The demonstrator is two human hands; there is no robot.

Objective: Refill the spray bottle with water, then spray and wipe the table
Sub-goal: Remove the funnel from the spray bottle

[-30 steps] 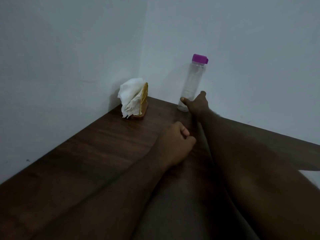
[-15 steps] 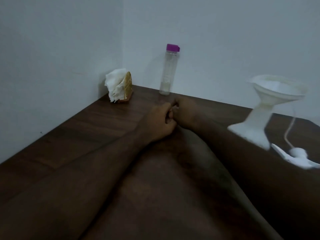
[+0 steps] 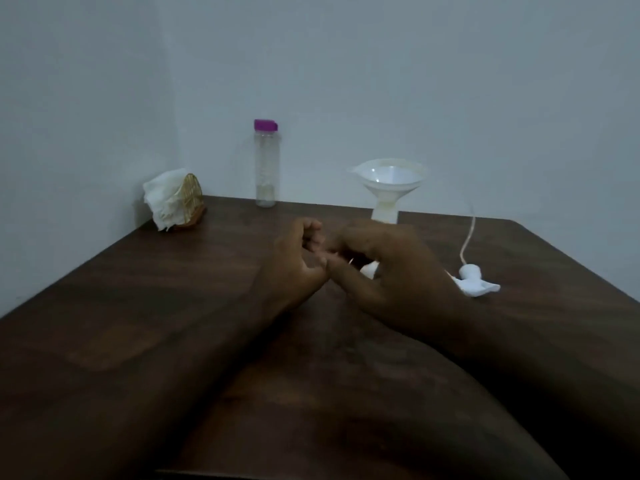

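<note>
A white spray bottle stands on the dark wooden table with a white funnel in its neck; my right hand hides most of its body. Its spray head lies on the table to the right, the tube curving up from it. At the back wall stands a clear water bottle with a purple cap, nearly empty. My left hand and right hand meet at mid-table in front of the spray bottle, fingers touching. The left fingers are curled, the right loosely bent. Neither holds anything.
A napkin holder stuffed with white tissues stands in the back left corner. Walls close the table's left and far sides. The table's right edge runs diagonally at the far right.
My right hand let go of the water bottle and drew back to meet my left hand. The view swung right, bringing the funnel, spray bottle and spray head into sight.
</note>
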